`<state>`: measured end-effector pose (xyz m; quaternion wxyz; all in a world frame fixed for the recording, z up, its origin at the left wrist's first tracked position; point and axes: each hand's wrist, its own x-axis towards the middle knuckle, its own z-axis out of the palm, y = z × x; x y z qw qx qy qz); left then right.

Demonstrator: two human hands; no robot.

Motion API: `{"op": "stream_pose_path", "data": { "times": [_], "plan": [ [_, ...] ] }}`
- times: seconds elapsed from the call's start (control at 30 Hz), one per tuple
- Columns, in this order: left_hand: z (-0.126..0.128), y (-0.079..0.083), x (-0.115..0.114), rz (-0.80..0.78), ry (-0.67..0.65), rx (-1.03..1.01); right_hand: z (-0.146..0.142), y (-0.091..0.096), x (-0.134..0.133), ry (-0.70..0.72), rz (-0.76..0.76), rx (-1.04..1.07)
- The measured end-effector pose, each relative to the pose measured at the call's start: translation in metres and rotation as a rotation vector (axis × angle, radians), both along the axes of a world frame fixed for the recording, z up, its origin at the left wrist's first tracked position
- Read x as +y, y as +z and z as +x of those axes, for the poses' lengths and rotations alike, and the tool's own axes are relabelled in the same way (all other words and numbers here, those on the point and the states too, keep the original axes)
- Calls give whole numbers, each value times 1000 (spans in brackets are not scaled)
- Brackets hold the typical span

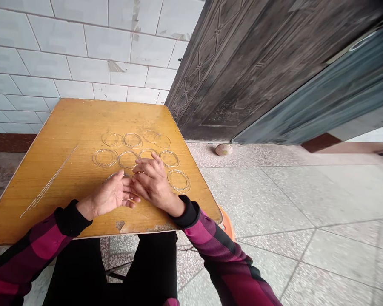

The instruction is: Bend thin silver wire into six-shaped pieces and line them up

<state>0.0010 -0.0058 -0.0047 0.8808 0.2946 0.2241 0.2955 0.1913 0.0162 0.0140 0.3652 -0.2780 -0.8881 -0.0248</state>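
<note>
Wires [52, 180] left of coils [132, 147], on table [83, 117]

2 sleeves [226, 254] checked in magenta, purple and black; plain black cuffs [72, 219]; black trousers [158, 265].

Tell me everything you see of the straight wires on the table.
The straight wires are thin, silvery and metal-looking, a loose bundle of a few, exact count unclear. They lie flat on the table, left of the left hand, slanting from near left to far right, near ends staggered. No hand touches them.
</note>
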Motion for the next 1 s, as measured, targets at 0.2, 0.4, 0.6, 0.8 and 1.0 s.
{"op": "stream_pose_path", "data": {
  "times": [0.2,0.4,0.6,0.8,1.0],
  "plan": [
    [0,1,2,-12,18,65,-5,-4,0,5,-107,119],
    [0,8,2,-34,10,66,-7,-6,2,-22,-152,179],
    [-1,9,2,-93,36,49,-8,-4,2,52,-281,285],
    [-2,7,3,15,23,131,-9,-5,3,61,-413,348],
    [-7,1,-3,924,480,613,-6,-10,11,-47,-390,360]
  ]
}}
